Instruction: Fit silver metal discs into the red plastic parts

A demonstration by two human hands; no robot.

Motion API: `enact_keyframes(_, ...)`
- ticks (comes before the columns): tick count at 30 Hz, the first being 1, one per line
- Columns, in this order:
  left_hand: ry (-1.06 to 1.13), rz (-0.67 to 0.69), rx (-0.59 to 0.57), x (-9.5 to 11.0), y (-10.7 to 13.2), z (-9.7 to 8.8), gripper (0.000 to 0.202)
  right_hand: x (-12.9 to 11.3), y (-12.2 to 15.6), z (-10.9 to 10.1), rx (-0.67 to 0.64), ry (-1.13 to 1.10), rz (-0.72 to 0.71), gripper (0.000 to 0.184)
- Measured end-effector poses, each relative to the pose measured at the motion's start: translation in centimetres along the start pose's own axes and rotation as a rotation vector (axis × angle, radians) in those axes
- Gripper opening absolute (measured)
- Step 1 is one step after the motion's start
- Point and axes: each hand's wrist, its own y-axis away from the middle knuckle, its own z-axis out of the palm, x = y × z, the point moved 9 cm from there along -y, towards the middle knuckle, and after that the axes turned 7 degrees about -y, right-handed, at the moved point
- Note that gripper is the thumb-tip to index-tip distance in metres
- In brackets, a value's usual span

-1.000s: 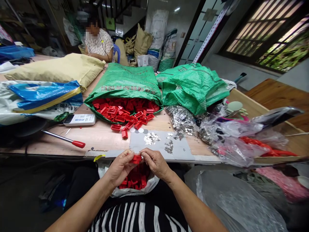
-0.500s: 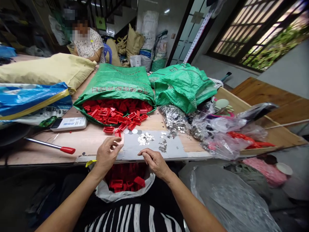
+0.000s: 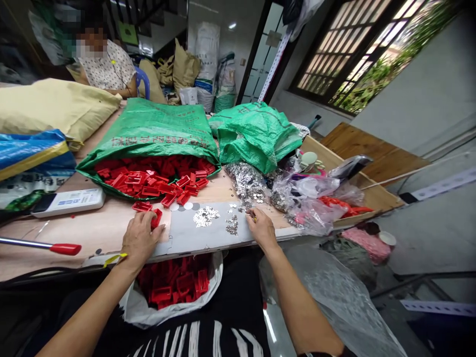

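Observation:
My left hand (image 3: pixel 140 238) is at the left edge of a grey sheet (image 3: pixel 186 239), its fingers closed around a red plastic housing (image 3: pixel 156 218). Another red housing (image 3: pixel 142 206) lies just beyond those fingers. My right hand (image 3: pixel 263 229) rests at the sheet's right side, thumb and fingertips pinched together. Whatever is between them is too small to make out. Left of it, small metal pieces (image 3: pixel 232 226) lie loosely on the sheet, with a pile of shiny flat metal pieces (image 3: pixel 206 216) farther left.
A green sack (image 3: pixel 159 124) spills red housings onto the table. Below the table edge, a white bag (image 3: pixel 136 312) holds more. Bagged metal pieces (image 3: pixel 247 181) and a wooden tray (image 3: pixel 386 201) are at right. A red-tipped lever (image 3: pixel 65 249) juts in from the left. A person (image 3: pixel 107 67) sits across the table.
My left hand has closed on a red housing. My right hand has moved right, from the front of the sheet to its right side. The view has swung to the right.

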Motion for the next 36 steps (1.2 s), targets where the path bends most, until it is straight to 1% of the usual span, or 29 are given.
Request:
enact_keyframes(2,0.006,-0.001,0.013,0.0,0.1,-0.2,0.017,0.2,-0.5,0.3,-0.009,0.033,-0.001,0.02)
enact_keyframes(4,0.061,-0.022,0.036,0.1,0.3,-0.7,0.012,0.0,-0.9,0.7,-0.018,0.048,-0.008,0.02)
enact_keyframes(6,0.188,-0.088,0.024,-0.1,0.9,-1.1,0.009,-0.6,-1.3,1.1,-0.028,0.064,-0.029,0.021)
enact_keyframes(7,0.296,-0.138,-0.008,-0.2,1.2,-1.1,0.009,-1.1,-1.4,1.3,-0.035,0.077,-0.046,0.022)
enact_keyframes(8,0.44,-0.199,-0.055,-0.2,1.7,-0.9,0.011,-1.6,-1.6,1.5,-0.042,0.091,-0.066,0.023)
enact_keyframes(10,0.825,-0.323,-0.167,0.3,2.8,-0.3,0.018,-2.5,-2.0,1.9,-0.062,0.122,-0.112,0.027)
enact_keyframes(12,1.217,-0.444,-0.291,1.6,4.1,0.3,0.024,-3.2,-2.4,2.6,-0.104,0.169,-0.138,0.03)
enact_keyframes(13,1.368,-0.515,-0.365,2.4,4.7,0.7,0.026,-3.4,-2.6,2.9,-0.129,0.197,-0.143,0.03)
enact_keyframes(14,1.483,-0.589,-0.445,3.1,5.5,1.0,0.026,-3.5,-2.9,3.2,-0.151,0.224,-0.141,0.029)
enact_keyframes(16,1.637,-0.73,-0.575,4.3,6.8,1.4,0.024,-3.6,-3.3,3.6,-0.177,0.258,-0.127,0.026)
enact_keyframes(19,1.785,-0.85,-0.667,5.5,8.0,1.6,0.018,-3.5,-3.8,3.6,-0.176,0.27,-0.108,0.024)
enact_keyframes(22,1.852,-0.893,-0.711,6.3,8.5,1.7,0.016,-3.2,-3.9,3.3,-0.182,0.275,-0.088,0.023)
enact_keyframes(25,1.845,-0.874,-0.722,6.8,8.6,1.6,0.026,-2.7,-3.9,2.9,-0.192,0.269,-0.065,0.023)
enact_keyframes(28,1.764,-0.751,-0.715,7.2,8.3,1.3,0.038,-2.1,-4.1,2.3,-0.17,0.259,-0.038,0.023)
enact_keyframes(30,1.675,-0.66,-0.674,7.1,8.0,1.1,0.042,-1.9,-4.1,2.0,-0.151,0.247,-0.031,0.022)
enact_keyframes(32,1.596,-0.589,-0.623,7.0,7.7,1.0,0.043,-1.9,-4.1,2.0,-0.143,0.232,-0.036,0.02)
enact_keyframes(36,1.487,-0.503,-0.536,6.6,7.3,0.9,0.041,-2.0,-4.1,2.5,-0.138,0.206,-0.045,0.015)
